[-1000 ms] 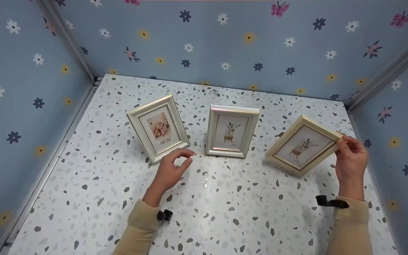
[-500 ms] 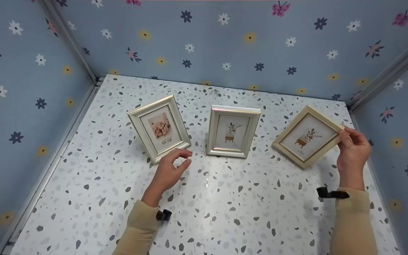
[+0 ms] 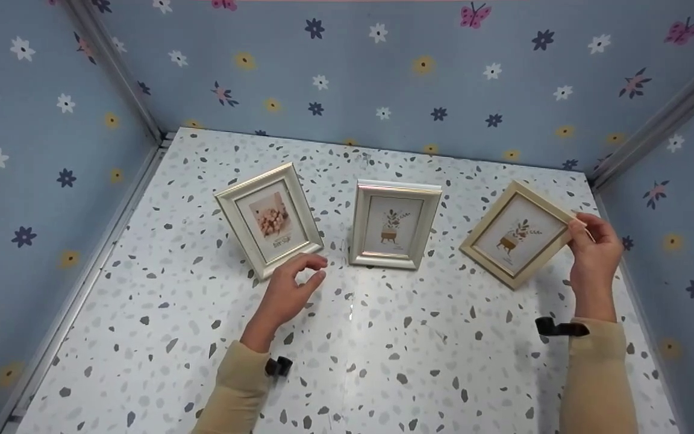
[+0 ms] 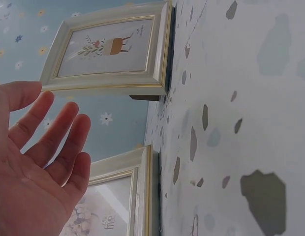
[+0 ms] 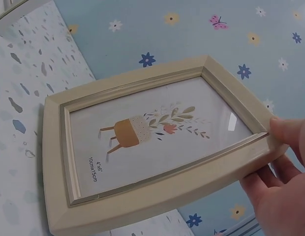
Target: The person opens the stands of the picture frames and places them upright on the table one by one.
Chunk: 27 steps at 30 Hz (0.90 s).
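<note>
Three picture frames are on the speckled table (image 3: 383, 349). My right hand (image 3: 591, 253) grips the top right corner of a beige frame (image 3: 515, 234) with a potted plant print, seen close in the right wrist view (image 5: 152, 142); it leans tilted at the right. A white frame with a plant print (image 3: 394, 224) stands upright in the middle (image 4: 110, 49). A white frame with a flower photo (image 3: 270, 218) stands at the left (image 4: 125, 196). My left hand (image 3: 290, 289) hovers just in front of the flower frame with relaxed fingers (image 4: 49, 142) and holds nothing.
Blue walls with flower and butterfly print (image 3: 419, 66) close the table at the back and both sides, with metal corner posts (image 3: 115, 66). Bare speckled surface lies in front of the frames.
My right hand has lifted the beige frame's top and shifted it back and slightly right, so it stands steeper. The left hand has barely moved.
</note>
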Tool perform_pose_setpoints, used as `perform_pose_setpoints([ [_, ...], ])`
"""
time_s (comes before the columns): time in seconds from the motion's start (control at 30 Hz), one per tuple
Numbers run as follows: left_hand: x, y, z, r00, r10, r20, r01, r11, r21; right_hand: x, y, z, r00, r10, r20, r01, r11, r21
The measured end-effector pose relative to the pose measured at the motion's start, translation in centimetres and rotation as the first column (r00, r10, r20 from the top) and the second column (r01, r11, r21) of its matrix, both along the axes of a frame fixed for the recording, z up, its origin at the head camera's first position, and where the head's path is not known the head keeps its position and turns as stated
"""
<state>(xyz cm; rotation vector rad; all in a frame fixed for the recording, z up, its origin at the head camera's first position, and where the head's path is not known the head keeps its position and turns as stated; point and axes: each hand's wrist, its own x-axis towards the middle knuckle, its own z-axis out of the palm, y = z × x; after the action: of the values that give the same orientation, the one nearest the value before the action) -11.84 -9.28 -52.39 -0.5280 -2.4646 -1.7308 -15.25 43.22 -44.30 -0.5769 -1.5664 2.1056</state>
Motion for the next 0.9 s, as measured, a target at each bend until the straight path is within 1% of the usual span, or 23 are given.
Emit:
perform_pose_setpoints([
  [0.17, -0.1, -0.1, -0.1, 1.000, 0.005, -0.008, -0.005, 1.000, 0.006, 0.2, -0.4, 0.2, 0.998, 0.008, 0.062, -0.017, 0.989, 0.150],
  [0.23, -0.1, -0.1, -0.1, 1.000, 0.007, -0.009, -0.007, 1.000, 0.007, 0.2, -0.4, 0.2, 0.998, 0.007, 0.067, -0.020, 0.981, 0.193],
  [0.37, 0.0, -0.1, -0.1, 1.000, 0.014, -0.003, -0.014, 1.000, 0.015, 0.4, -0.6, -0.1, 0.999, -0.008, 0.052, -0.005, 0.970, 0.244],
  [0.43, 0.0, -0.1, -0.1, 1.000, 0.025, 0.005, -0.025, 1.000, 0.014, 0.6, -0.7, -0.2, 0.997, -0.036, 0.062, 0.015, 0.952, 0.307],
  [0.5, 0.0, -0.1, 0.0, 0.999, 0.041, 0.007, -0.041, 0.999, 0.011, 0.9, -0.9, -0.2, 0.994, -0.079, 0.081, 0.042, 0.921, 0.387],
  [0.53, 0.0, 0.0, 0.0, 0.999, 0.054, 0.006, -0.054, 0.999, 0.008, 1.1, -1.0, -0.2, 0.991, -0.102, 0.086, 0.055, 0.899, 0.435],
  [0.6, -0.1, 0.0, 0.2, 0.997, 0.077, -0.005, -0.077, 0.997, 0.003, 1.6, -1.2, -0.3, 0.985, -0.148, 0.090, 0.077, 0.837, 0.542],
  [0.67, -0.2, 0.1, 0.4, 0.994, 0.111, -0.017, -0.111, 0.994, -0.011, 2.2, -1.6, -0.4, 0.980, -0.189, 0.060, 0.110, 0.767, 0.632],
  [0.73, -0.2, 0.2, 0.6, 0.989, 0.147, -0.030, -0.148, 0.988, -0.034, 2.8, -2.0, -0.6, 0.974, -0.225, 0.012, 0.151, 0.691, 0.707],
  [0.8, -0.1, 0.3, 0.9, 0.982, 0.182, -0.045, -0.185, 0.980, -0.074, 3.3, -2.7, -0.8, 0.967, -0.251, -0.036, 0.191, 0.629, 0.753],
  [0.87, -0.1, 0.4, 1.2, 0.975, 0.209, -0.068, -0.217, 0.968, -0.127, 3.8, -3.5, -1.0, 0.962, -0.264, -0.064, 0.211, 0.575, 0.790],
  [0.9, 0.0, 0.5, 1.4, 0.973, 0.216, -0.085, -0.227, 0.962, -0.154, 4.0, -4.0, -1.1, 0.962, -0.261, -0.077, 0.215, 0.554, 0.804],
])
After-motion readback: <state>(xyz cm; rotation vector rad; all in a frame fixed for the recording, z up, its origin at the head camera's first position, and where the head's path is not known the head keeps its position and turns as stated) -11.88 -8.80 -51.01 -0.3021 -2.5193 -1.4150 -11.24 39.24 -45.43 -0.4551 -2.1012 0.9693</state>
